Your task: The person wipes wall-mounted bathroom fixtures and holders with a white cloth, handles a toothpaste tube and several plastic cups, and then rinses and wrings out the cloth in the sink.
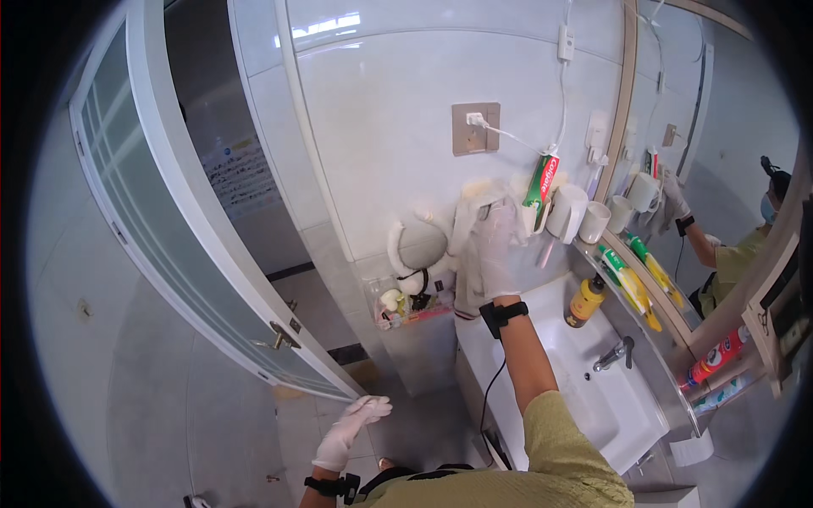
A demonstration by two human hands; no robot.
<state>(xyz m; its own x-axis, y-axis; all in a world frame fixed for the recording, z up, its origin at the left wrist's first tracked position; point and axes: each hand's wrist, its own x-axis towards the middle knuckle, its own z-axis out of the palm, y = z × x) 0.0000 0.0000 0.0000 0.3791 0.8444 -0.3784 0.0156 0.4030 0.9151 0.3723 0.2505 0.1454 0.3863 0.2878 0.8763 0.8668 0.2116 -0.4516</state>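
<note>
My right hand [500,254], in a thin white glove, reaches up to the tiled wall at the left of the toothbrush holder. Its fingers are closed on a pale grey towel [468,284] that hangs down beside the basin; the fingertips are partly lost against the cloth. Just right of that hand, a green, red and white toothpaste box [542,178] stands tilted against the wall, next to white cups [567,213]. Low at the left, my gloved left hand [360,421] holds nothing. Its fingers stretch out to the right, below the door's lower corner.
A white washbasin [559,339] with a chrome tap [614,356] and a yellow bottle [585,302] lies under my right forearm. A mirror [720,110] covers the right wall. Leftward stands an open frosted-glass door [169,195]. A small rack [415,317] holds assorted items.
</note>
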